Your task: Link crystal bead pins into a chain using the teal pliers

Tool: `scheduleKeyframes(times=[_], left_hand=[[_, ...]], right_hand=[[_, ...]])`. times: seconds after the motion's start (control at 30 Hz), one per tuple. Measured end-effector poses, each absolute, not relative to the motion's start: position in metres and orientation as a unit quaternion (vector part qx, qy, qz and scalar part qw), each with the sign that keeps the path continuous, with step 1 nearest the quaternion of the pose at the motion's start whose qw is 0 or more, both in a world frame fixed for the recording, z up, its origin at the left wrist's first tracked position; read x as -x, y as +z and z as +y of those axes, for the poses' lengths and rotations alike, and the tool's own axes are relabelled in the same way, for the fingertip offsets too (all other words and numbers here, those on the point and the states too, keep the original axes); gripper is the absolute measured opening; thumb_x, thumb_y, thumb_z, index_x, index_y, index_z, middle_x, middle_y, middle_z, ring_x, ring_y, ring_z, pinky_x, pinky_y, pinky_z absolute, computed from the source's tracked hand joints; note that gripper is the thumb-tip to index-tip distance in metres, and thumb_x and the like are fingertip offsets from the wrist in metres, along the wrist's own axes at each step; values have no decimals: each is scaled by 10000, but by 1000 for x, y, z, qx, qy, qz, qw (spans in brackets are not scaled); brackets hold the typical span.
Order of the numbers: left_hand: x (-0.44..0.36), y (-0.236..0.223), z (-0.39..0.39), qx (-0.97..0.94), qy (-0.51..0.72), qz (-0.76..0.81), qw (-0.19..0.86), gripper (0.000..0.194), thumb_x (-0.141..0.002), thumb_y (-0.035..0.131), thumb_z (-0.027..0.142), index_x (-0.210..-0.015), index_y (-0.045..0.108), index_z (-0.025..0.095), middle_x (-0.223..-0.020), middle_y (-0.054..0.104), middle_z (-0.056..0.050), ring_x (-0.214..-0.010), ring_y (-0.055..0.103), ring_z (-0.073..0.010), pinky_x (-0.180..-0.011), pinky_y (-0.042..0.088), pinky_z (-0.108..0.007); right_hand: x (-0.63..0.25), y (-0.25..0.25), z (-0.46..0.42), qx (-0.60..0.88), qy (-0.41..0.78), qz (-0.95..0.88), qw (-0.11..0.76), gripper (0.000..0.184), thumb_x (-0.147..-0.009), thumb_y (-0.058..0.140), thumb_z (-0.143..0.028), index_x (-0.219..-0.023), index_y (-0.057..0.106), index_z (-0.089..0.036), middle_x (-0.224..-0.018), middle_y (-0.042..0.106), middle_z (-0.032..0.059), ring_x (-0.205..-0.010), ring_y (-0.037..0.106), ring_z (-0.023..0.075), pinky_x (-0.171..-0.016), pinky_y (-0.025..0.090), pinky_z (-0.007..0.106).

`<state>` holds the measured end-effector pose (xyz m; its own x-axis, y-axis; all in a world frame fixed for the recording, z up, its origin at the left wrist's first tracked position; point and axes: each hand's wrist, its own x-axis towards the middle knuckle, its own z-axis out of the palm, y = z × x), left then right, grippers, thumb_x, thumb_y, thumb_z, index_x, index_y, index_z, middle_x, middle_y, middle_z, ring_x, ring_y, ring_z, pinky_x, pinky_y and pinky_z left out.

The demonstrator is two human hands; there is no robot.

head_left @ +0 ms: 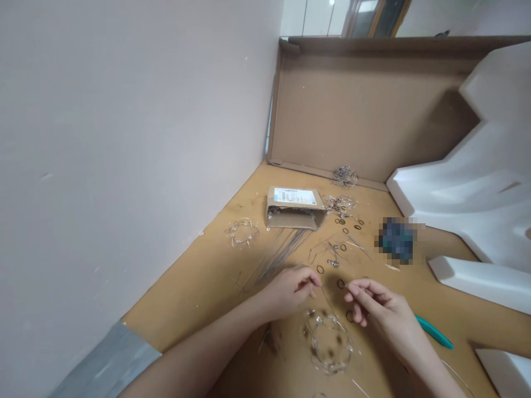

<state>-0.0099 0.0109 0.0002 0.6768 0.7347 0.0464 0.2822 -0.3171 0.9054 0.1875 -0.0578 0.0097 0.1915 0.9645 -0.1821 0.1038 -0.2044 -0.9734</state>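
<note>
My left hand (290, 290) hovers just above the brown tabletop (199, 282), fingers pinched on a thin metal wire that runs down toward a ring of clear beads (327, 340) lying below both hands. My right hand (381, 309) is beside it, thumb and forefinger pinched at something tiny near the wire; what it holds is too small to name. A small dark ring (341, 284) lies between the two hands.
A bundle of straight wires (282, 251) fans out from a small cardboard box (294, 208). Dark rings (346, 224), a finished bead ring (241, 232) and wire heaps (344, 176) lie behind. Teal-handled pliers (433, 331) rest right. White foam blocks (468, 188), cardboard backing (357, 116), wall left.
</note>
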Motion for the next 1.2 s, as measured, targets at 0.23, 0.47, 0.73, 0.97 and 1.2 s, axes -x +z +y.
scheduleKeyframes(times=[0.23,0.47,0.73,0.97,1.2], left_hand=[[10,-4,7,-825,188,311,433,155,-726,587,308,-811,579,179,-777,567,12,-698,518,-113,-628,393,-203],[1,-11,-7,-861,160,292,384,245,-652,629,260,-877,556,196,-852,526,8,-770,504,-131,-664,388,-214],[-4,-14,-11,-862,165,271,396,192,-663,540,154,-852,557,183,-869,536,4,-642,488,-91,-585,379,-189],[-3,-12,-4,-793,258,317,451,160,-648,481,69,-770,539,155,-737,507,21,-569,439,-63,-540,351,-173],[-10,-19,0,-629,277,323,651,70,-685,498,124,-749,498,152,-630,475,44,-532,401,-57,-515,319,-179]], right_hand=[[-189,10,-58,629,454,-444,449,388,-643,669,-538,-752,614,-170,-662,637,34,-435,513,104,-406,389,241],[-193,8,-58,639,447,-467,416,409,-668,620,-576,-736,619,-173,-468,558,-11,-450,491,115,-430,375,228],[-191,18,-67,660,411,-523,350,323,-723,568,-521,-697,606,-202,-433,518,-41,-418,457,105,-448,348,225],[-190,21,-68,681,363,-537,340,330,-736,535,-540,-693,604,-220,-442,531,-27,-434,492,125,-457,368,230],[-189,15,-69,642,421,-493,410,353,-733,561,-562,-751,596,-212,-476,539,-25,-446,484,121,-451,379,233]])
